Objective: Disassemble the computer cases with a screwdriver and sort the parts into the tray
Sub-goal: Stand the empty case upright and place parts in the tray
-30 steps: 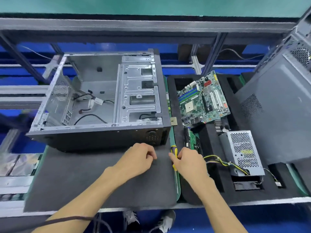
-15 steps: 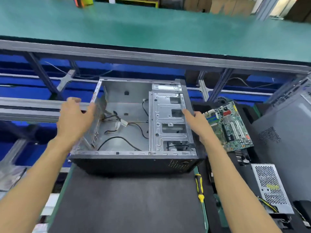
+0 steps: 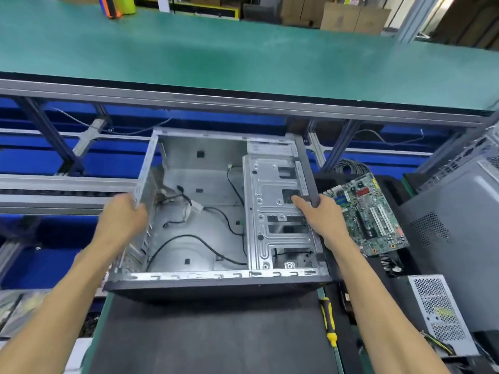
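An open, gutted computer case (image 3: 205, 211) lies on its side on the dark mat (image 3: 210, 336), with loose black cables inside and a metal drive cage at its right. My left hand (image 3: 121, 220) grips the case's left rear panel edge. My right hand (image 3: 321, 217) grips the dark front panel edge on the right, thumb over the drive cage. A yellow-and-black screwdriver (image 3: 328, 322) lies on the mat's right edge, untouched. In the black foam tray (image 3: 388, 273) to the right sit a green motherboard (image 3: 370, 214) and a perforated silver power supply (image 3: 440, 314).
A second grey computer case (image 3: 459, 228) stands at the far right. A green-topped conveyor (image 3: 243, 55) runs behind a metal rail, with blue framing below it. Cardboard boxes stand at the far back.
My hands left the mat and the screwdriver, reached up and took hold of the case's two sides. The case has since come nearer and turned slightly. The screwdriver now lies on the mat.
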The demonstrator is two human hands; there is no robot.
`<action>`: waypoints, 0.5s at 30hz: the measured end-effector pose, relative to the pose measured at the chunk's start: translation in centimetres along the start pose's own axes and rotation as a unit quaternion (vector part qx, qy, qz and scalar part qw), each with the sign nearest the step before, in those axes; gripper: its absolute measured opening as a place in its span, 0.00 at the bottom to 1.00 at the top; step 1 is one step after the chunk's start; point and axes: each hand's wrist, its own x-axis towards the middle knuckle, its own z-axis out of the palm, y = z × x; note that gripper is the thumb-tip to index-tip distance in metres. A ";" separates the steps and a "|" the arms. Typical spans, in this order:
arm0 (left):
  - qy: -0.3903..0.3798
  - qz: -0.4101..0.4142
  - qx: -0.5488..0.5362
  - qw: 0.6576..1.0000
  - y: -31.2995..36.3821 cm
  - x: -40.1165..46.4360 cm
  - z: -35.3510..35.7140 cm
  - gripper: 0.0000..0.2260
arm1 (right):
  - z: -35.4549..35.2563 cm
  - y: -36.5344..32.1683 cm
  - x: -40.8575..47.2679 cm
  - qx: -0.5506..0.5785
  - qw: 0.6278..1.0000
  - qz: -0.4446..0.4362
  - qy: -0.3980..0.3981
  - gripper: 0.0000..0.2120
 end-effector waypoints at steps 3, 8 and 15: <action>0.090 0.075 -0.036 0.992 2.0 0.2 -2.9 0.09 | -0.9 -0.9 -0.5 0.046 0.995 -0.053 0.067 0.18; 0.222 0.146 -0.169 0.949 4.7 -0.2 -3.8 0.05 | -0.4 -2.7 -1.0 0.191 0.956 -0.134 0.176 0.21; 0.183 0.073 -0.268 0.943 2.1 0.2 2.6 0.10 | 3.5 1.2 -2.4 0.259 0.937 -0.115 0.206 0.40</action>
